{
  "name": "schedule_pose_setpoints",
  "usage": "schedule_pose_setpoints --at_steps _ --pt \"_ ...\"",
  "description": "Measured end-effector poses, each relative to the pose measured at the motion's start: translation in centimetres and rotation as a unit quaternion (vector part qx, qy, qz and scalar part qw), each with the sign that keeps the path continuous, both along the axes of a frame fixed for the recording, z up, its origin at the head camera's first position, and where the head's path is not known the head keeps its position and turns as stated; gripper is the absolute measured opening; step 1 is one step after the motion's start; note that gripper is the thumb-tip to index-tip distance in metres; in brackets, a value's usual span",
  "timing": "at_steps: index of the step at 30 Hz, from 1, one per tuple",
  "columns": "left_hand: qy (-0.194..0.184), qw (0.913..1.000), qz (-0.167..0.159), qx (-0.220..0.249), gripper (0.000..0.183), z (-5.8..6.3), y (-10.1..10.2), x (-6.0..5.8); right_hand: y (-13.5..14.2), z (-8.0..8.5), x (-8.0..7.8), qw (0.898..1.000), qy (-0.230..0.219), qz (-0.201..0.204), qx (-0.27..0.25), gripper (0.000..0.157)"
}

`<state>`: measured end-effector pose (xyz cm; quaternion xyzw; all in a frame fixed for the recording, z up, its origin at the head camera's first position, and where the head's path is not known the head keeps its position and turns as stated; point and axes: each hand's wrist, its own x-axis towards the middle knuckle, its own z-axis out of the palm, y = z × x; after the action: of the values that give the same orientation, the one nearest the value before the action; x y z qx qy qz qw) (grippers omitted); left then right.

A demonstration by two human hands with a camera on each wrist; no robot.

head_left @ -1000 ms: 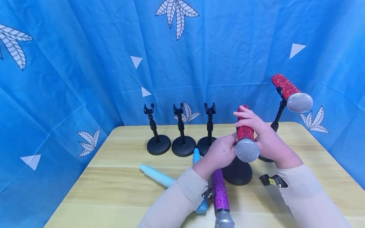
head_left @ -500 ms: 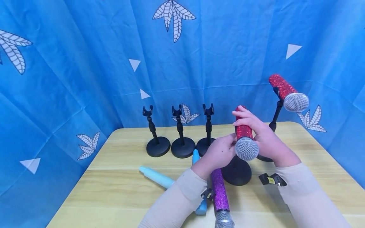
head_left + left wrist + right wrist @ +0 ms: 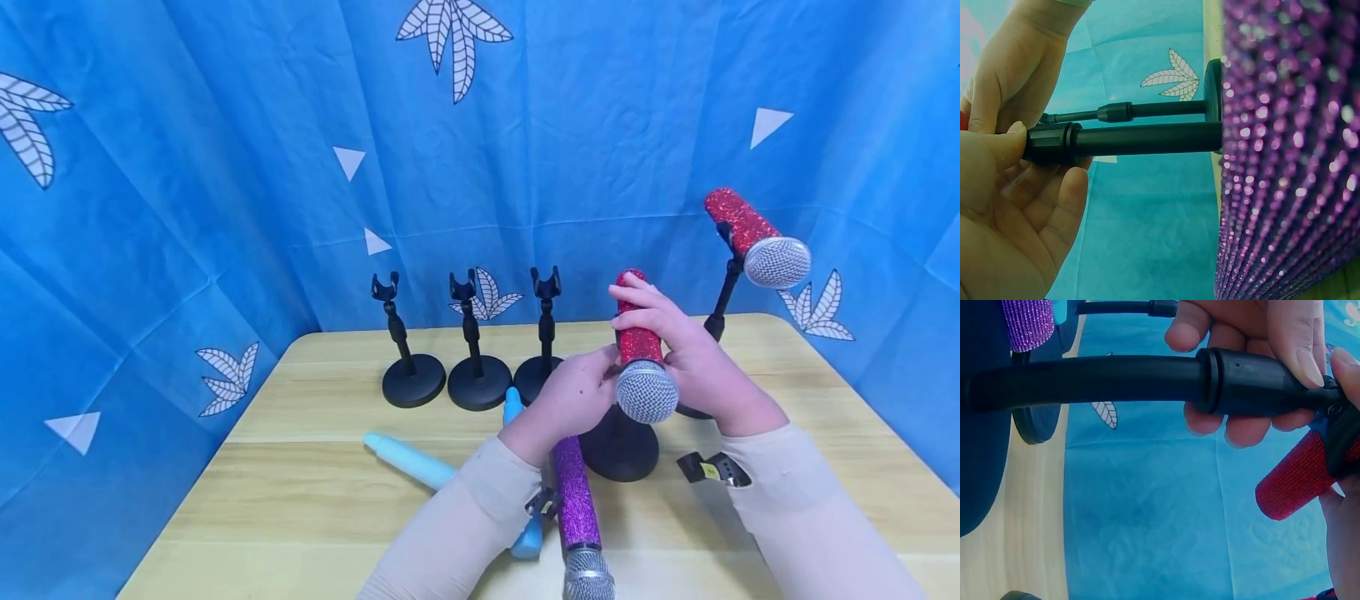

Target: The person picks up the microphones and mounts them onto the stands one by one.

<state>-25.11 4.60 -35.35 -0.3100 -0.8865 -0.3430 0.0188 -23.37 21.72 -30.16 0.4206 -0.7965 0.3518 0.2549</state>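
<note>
A red glittery microphone (image 3: pixel 641 343) with a silver mesh head rests in the cradle of a black desk stand (image 3: pixel 622 450), head toward me. My right hand (image 3: pixel 693 358) grips the microphone's body and cradle from the right, fingers over its top. My left hand (image 3: pixel 577 396) holds the stand's post just below the cradle; in the left wrist view its thumb and fingers pinch the thick black collar (image 3: pixel 1054 144). The cradle joint (image 3: pixel 1333 403) shows between both hands in the right wrist view. Below the left forearm lies a purple glittery microphone (image 3: pixel 577 500).
Three black stands with bare cradles, such as the leftmost stand (image 3: pixel 412 379), line the back of the wooden table (image 3: pixel 262 500). Another red microphone (image 3: pixel 742 221) sits on a stand at the back right. A pale-blue stick (image 3: pixel 411 461) and a bluer one (image 3: pixel 528 540) lie near the left forearm.
Both hands keep their hold on the red microphone and its stand, almost unmoved. The head view has shifted slightly.
</note>
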Motion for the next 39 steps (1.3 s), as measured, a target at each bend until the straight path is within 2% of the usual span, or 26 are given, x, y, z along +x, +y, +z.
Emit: schedule_pose_setpoints --at_steps 6,9,18,24,27,31,35,39 --pt "0.000 1.0000 0.004 0.003 0.022 0.0 0.0 0.0 1.2 -1.4 -1.7 0.998 -0.003 -0.052 0.033 0.073" --pt "0.001 1.0000 0.009 0.003 0.024 0.0 0.1 0.0 1.7 -1.6 -1.8 0.996 -0.021 -0.080 0.044 0.079" --pt "-0.009 0.9998 0.010 0.016 0.026 0.0 0.2 0.5 4.0 -2.5 -0.3 0.983 -0.100 -0.147 0.036 0.092" --pt "-0.021 0.9995 0.011 0.022 0.025 0.0 0.0 0.4 4.9 -3.6 0.2 0.967 -0.179 -0.170 0.071 0.081" --pt "-0.020 0.9995 0.010 0.021 0.025 -0.1 0.0 0.4 5.2 -4.7 0.1 0.960 -0.201 -0.155 0.116 0.070" --pt "-0.016 0.9997 0.015 0.015 0.026 -0.1 0.0 0.4 4.9 -6.6 -0.1 0.951 -0.239 -0.095 0.173 0.065" --pt "-0.016 0.9996 0.022 0.009 0.026 0.0 0.0 0.5 4.2 -8.3 0.3 0.933 -0.274 -0.060 0.226 0.086" --pt "-0.016 0.9996 0.020 0.009 0.023 0.0 0.1 0.6 2.9 -9.3 0.6 0.914 -0.285 -0.071 0.279 0.097"
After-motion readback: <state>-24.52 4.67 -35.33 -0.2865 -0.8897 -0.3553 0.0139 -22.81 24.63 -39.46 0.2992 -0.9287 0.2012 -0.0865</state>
